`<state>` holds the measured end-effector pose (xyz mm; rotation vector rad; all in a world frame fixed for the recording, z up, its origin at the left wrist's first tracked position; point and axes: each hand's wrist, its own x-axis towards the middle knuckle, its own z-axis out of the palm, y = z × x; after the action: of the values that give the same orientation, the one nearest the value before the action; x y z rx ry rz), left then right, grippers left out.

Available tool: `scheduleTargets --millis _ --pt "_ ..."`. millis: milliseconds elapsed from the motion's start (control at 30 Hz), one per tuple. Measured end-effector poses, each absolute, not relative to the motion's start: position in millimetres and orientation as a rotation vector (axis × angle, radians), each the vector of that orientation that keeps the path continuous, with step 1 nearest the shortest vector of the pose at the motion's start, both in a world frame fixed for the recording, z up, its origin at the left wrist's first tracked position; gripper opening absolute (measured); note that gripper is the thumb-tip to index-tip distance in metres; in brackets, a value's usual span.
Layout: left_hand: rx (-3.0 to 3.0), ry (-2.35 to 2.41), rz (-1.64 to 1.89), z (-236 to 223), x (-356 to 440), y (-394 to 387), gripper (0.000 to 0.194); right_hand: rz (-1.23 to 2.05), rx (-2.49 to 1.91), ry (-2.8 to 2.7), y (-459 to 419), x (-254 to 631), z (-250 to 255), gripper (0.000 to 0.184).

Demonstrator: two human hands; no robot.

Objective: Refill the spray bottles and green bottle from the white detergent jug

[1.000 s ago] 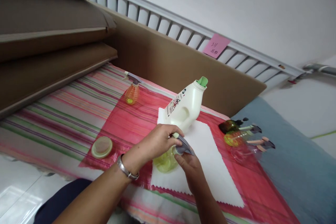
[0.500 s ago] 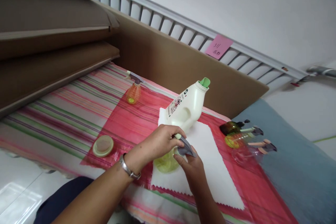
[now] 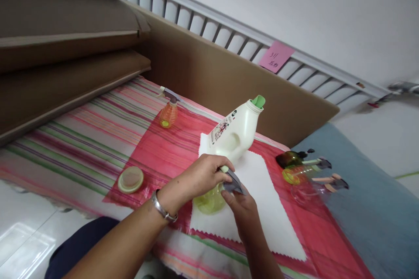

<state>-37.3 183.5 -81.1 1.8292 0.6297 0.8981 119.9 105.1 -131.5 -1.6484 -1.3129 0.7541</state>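
A yellow-green spray bottle [image 3: 209,202] stands on a white zigzag-edged cloth [image 3: 262,209]. My left hand [image 3: 211,174], with a silver bracelet at the wrist, grips the pale nozzle end of the grey spray head [image 3: 234,183]. The fingers of my right hand [image 3: 240,205] close round the other side of the spray head, near the bottle's neck. Whether the head is fully seated on the neck cannot be made out. Just behind my hands is a large white jug [image 3: 240,130], its mouth uncapped with a green spout inside.
An orange spray bottle [image 3: 168,114] stands at the back left. Nearer me sits a round pale lid [image 3: 130,179]. Several spray bottles lie on the right, among them a yellow one [image 3: 293,175]. Red sheeting [image 3: 157,152] covers part of the striped cloth [image 3: 81,139]; a brown board [image 3: 203,69] rises behind.
The whole view has shifted slightly. Both hands keep their hold on the spray head, with hardly any visible movement against the bottle.
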Motion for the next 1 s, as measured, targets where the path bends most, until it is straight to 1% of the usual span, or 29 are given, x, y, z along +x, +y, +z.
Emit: scheduleTargets --millis 67,200,300,367,500,667,767,867,1000 --pt "1.831 0.631 0.903 -81 -38 183 0.013 0.689 -1.704 -1.265 105 118 -132 0.037" --pt "1.821 0.631 0.886 -80 -38 184 0.014 0.850 -1.473 -1.219 105 115 -137 0.045" --pt "1.801 0.624 0.882 -80 -38 183 0.014 0.753 -1.636 -1.270 105 118 -140 0.046" --pt "1.808 0.627 0.888 -79 -38 183 0.013 0.722 -1.679 -1.307 105 122 -140 0.050" --pt "1.850 0.647 0.865 -78 -39 182 0.014 0.852 -1.548 -1.341 104 126 -140 0.045" --pt "1.839 0.652 0.875 -79 -39 183 0.015 0.596 -1.727 -1.300 102 119 -142 0.046" --pt "1.850 0.652 0.875 -79 -39 182 0.014 0.637 -1.628 -1.304 101 113 -141 0.047" --pt "1.867 0.646 0.867 -78 -39 182 0.015 0.709 -1.551 -1.367 100 114 -138 0.045" --pt "1.827 0.649 0.880 -79 -39 183 0.014 0.568 -1.774 -1.356 102 118 -136 0.046"
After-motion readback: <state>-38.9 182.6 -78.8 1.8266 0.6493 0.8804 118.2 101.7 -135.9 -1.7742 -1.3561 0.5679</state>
